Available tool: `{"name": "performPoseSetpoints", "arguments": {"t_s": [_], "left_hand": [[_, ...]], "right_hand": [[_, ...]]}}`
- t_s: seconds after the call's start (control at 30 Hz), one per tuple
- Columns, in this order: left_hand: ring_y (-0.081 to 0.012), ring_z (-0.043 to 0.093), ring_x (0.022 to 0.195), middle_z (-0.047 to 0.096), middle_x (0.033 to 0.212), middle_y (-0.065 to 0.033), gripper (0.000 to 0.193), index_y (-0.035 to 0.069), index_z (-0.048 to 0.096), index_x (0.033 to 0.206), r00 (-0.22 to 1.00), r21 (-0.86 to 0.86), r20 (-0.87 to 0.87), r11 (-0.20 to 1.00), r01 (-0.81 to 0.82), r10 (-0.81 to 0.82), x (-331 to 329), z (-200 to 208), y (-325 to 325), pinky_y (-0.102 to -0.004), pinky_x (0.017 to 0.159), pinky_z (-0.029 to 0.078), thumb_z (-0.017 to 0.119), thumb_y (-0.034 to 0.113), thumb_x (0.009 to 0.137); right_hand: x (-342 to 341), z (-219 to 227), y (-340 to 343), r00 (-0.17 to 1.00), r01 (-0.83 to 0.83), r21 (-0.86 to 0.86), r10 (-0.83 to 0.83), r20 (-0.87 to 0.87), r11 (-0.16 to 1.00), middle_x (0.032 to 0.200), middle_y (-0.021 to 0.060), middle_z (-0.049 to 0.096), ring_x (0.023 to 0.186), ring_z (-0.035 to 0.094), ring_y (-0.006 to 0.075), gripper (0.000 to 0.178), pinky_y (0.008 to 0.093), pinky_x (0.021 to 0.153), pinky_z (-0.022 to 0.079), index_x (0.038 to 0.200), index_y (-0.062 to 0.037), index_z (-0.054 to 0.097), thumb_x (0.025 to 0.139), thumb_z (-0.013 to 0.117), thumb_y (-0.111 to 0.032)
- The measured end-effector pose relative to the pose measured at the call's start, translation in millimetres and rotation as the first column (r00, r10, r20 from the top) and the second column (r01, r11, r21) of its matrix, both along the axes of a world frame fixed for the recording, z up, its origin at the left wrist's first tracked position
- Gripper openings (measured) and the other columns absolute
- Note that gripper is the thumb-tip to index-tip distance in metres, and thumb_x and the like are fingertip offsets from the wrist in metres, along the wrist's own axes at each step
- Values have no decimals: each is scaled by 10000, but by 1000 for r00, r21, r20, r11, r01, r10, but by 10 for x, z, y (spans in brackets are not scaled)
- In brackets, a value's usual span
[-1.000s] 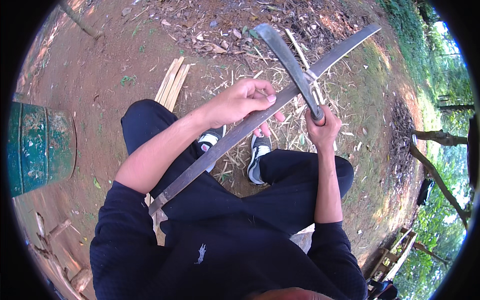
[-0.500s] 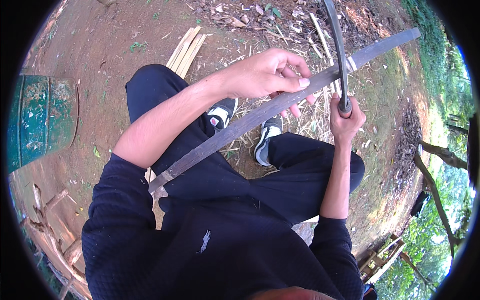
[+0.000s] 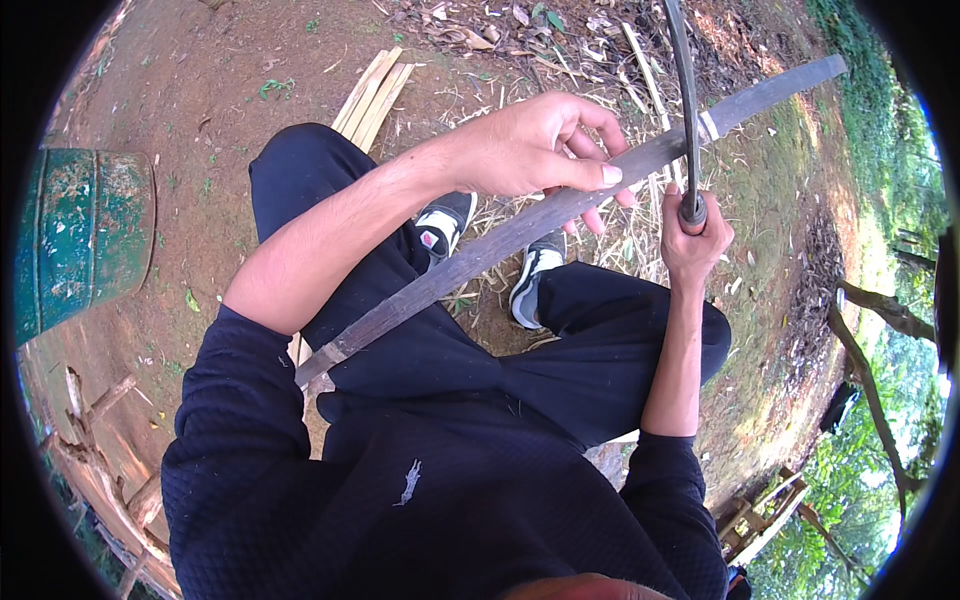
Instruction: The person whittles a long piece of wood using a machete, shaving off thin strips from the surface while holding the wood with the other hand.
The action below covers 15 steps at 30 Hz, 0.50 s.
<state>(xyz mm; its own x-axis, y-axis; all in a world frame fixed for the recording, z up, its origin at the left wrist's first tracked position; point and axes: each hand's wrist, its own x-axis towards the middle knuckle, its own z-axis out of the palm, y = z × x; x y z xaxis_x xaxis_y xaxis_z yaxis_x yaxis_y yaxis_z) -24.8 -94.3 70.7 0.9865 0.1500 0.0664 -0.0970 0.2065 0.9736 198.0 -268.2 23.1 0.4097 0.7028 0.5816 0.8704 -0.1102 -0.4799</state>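
Note:
A long dark bamboo strip with pale nodes runs slantwise from beside my left elbow, across my lap, to the far right. My left hand is closed on it past its middle, thumb on top and fingers curled beneath. In my right hand is the wooden grip of a long-bladed knife, its dark, slightly curved blade pointing away from me. The blade crosses over the strip just short of a node; whether it touches the strip is hard to tell. The blade's tip lies beyond the upper edge.
Split pale bamboo slats lie on the ground beyond my left knee. A worn green drum stands at the left. Shavings and dry leaves litter the soil past my shoes. Branches show at the right, broken wood at lower left.
The knife has shifted slightly right and toward me along the bamboo strip. The strip's far end has moved a little to the right. My left hand keeps its grip.

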Motion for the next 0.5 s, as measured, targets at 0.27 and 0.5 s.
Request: {"name": "performPoseSetpoints", "arguments": {"t_s": [0.27,0.5], "left_hand": [[-216,737,781,702,1086,-216,273,-34,515,1162,998,-3,-51,1000,-29,29,-3,59,-28,-296,639,618,509,205,1030],[-173,701,645,701,912,-172,352,-43,512,1148,987,-215,-148,971,-101,70,67,-21,-64,-269,525,590,431,289,1061]], "right_hand": [[-33,4,3,998,0,3,0,-58,1000,498,30,476,450,455,93,201,278,469,386,712,-40,603,808,769,-98],[-94,60,3,998,-32,-9,32,-63,999,492,19,495,445,494,70,185,269,445,397,731,-23,624,824,764,-103]]}}
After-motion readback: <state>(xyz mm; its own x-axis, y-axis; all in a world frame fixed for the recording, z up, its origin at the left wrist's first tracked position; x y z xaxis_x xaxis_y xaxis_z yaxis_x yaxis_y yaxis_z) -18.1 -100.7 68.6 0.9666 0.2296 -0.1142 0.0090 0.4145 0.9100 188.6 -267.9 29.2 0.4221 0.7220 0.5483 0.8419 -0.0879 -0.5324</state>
